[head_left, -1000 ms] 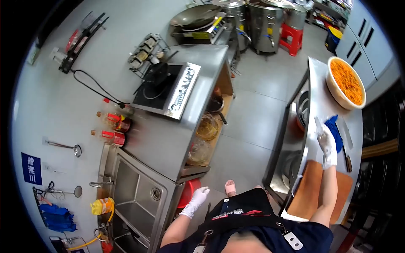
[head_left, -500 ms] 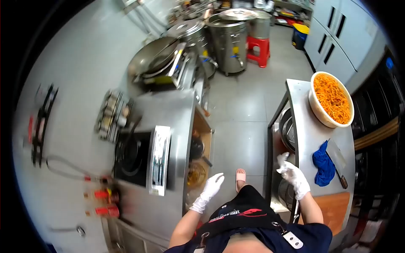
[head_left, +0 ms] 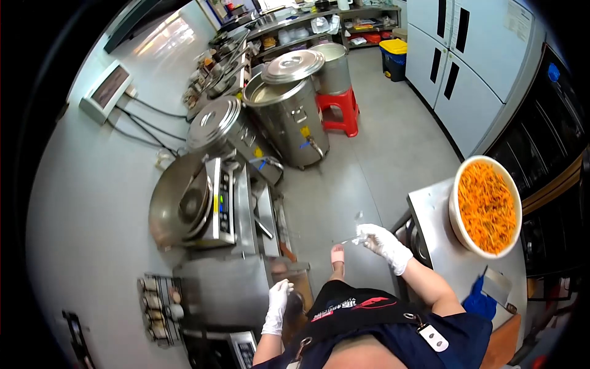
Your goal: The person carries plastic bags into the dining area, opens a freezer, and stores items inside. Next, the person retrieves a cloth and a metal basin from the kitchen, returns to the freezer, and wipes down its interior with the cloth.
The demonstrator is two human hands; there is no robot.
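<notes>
My left hand (head_left: 278, 301), in a white glove, hangs beside the steel counter (head_left: 227, 289) with its fingers loosely bent. Nothing shows in it. My right hand (head_left: 382, 242), also gloved, is held out over the floor, short of the right-hand table. Its fingers are closed on a thin, crumpled piece of clear plastic (head_left: 350, 240); motion blurs its shape. Right of that hand, a large cream bowl (head_left: 456, 216) of shredded orange food (head_left: 487, 208) stands on the steel table (head_left: 439, 212). A blue cloth (head_left: 478, 304) and a cleaver (head_left: 495, 285) lie nearer my body.
Ahead stand tall steel pots (head_left: 289, 117), one with its lid askew, and a red stool (head_left: 339, 112) under another pot. A wok (head_left: 175, 203) sits at the left wall. Farther back are a yellow-lidded bin (head_left: 394, 54) and white cabinets (head_left: 470, 92). Grey floor (head_left: 344, 184) runs between the counters.
My view has moved forward and turned right. The right hand has swung out from the table's edge over the floor with the plastic. My left hand's fingers are more bent.
</notes>
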